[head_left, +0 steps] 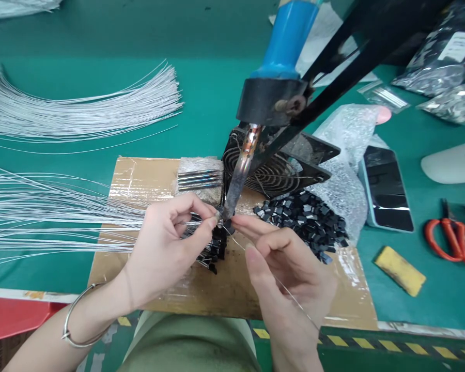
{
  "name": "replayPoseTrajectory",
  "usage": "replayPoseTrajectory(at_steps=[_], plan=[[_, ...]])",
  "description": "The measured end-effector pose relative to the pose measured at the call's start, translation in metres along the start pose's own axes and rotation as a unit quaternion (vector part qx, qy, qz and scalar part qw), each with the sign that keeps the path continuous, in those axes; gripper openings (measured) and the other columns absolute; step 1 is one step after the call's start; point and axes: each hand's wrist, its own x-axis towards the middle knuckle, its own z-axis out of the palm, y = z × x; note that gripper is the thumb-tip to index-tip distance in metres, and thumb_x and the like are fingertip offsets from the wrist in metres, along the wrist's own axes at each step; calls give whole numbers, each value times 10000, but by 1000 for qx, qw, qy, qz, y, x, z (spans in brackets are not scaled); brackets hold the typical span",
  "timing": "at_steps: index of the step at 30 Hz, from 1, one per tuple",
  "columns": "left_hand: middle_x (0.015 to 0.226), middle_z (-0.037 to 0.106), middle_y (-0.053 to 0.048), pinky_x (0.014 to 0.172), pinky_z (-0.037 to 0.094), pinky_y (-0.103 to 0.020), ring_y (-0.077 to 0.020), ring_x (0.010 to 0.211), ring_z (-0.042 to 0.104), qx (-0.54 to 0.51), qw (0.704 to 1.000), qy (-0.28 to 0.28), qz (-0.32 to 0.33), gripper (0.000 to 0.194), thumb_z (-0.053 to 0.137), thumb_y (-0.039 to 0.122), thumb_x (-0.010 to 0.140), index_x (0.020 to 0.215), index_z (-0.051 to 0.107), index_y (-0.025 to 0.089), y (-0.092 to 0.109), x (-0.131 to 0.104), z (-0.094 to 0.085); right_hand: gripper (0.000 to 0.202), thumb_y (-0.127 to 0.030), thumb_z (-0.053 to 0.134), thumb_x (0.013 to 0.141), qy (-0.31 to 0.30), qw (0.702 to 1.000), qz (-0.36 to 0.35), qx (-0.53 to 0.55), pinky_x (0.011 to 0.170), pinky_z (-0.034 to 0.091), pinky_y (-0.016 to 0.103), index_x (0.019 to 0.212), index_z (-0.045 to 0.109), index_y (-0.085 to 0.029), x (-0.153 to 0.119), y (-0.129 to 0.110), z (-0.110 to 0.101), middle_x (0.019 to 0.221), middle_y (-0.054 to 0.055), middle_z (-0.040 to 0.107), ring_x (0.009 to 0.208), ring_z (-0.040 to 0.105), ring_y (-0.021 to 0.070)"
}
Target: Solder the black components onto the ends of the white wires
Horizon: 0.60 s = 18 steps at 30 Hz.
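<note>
Just under the tip of a blue-handled soldering iron [238,181], held point-down by a black clamp, my left hand [170,243] pinches the end of a thin grey wire between thumb and fingertips. My right hand [287,268] is closed on a thin strand of solder wire [294,299], which runs from the iron's tip back across the palm. A small black piece lies near the right fingertips at the tip. Wires [127,212] with black ends [217,248] lie below and left of the tip. Loose small black parts [306,217] form a pile to the right.
Cardboard [132,181] lies under the work, with metal rods [199,179] and a black fan [275,165] behind. A wire bundle [81,111] lies back left. At right are a phone [387,191], yellow sponge [400,270], scissors [451,240] and white cup [453,163].
</note>
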Motion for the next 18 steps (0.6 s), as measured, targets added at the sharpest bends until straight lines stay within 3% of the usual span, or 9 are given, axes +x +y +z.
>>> replayPoseTrajectory(at_steps=[5,18], plan=[[839,734,-31,605,433,-264,-148,731,629,0,1000,-1,2,94,698,200,872,786,689,165,1,-1,-1,205,-54,679,931,4,1000,1,-4,1061,621,354,832,642,-230,0,-1,0,1224,54,823,1153,790,217],[860,756,-18,636,477,-235,-128,744,652,-21,1000,-4,12,69,718,173,877,813,697,162,0,-2,-1,209,-51,678,937,3,1000,4,2,1067,605,294,838,649,-233,-1,-1,0,1240,22,820,1161,783,179]])
